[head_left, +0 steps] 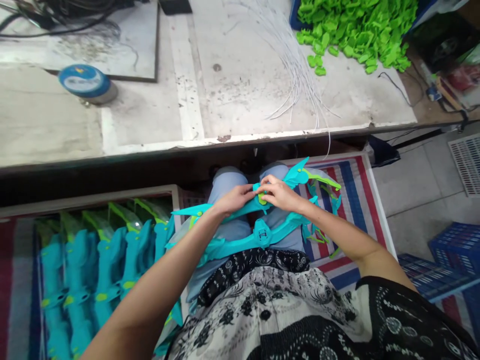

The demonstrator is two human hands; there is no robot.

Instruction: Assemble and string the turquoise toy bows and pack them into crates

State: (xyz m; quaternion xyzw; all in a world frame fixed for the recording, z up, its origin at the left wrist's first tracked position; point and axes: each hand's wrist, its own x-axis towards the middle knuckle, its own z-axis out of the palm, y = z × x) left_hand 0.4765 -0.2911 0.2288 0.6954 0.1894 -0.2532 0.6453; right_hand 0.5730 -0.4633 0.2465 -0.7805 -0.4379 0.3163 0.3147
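A turquoise plastic toy bow point(243, 212) with lime-green tips lies across my thighs. My left hand point(237, 198) is closed on its middle from the left side. From the right, my right hand point(280, 194) pinches the same middle part, its fingers bent over a small lime-green piece point(262, 198). Whether that piece is fixed or loose is hidden by the fingers. Closer to my body, a second turquoise toy bow point(262, 233) rests on my lap beneath my forearms, touched by neither hand.
Several finished-looking bows point(108, 270) stand in rows in a box at my left. A striped sheet point(347, 200) lines a tray at my right, with more bow parts on it. On the workbench point(150, 115) are white cords point(300, 75), a green parts heap point(356, 30) and a blue-lidded can point(84, 81).
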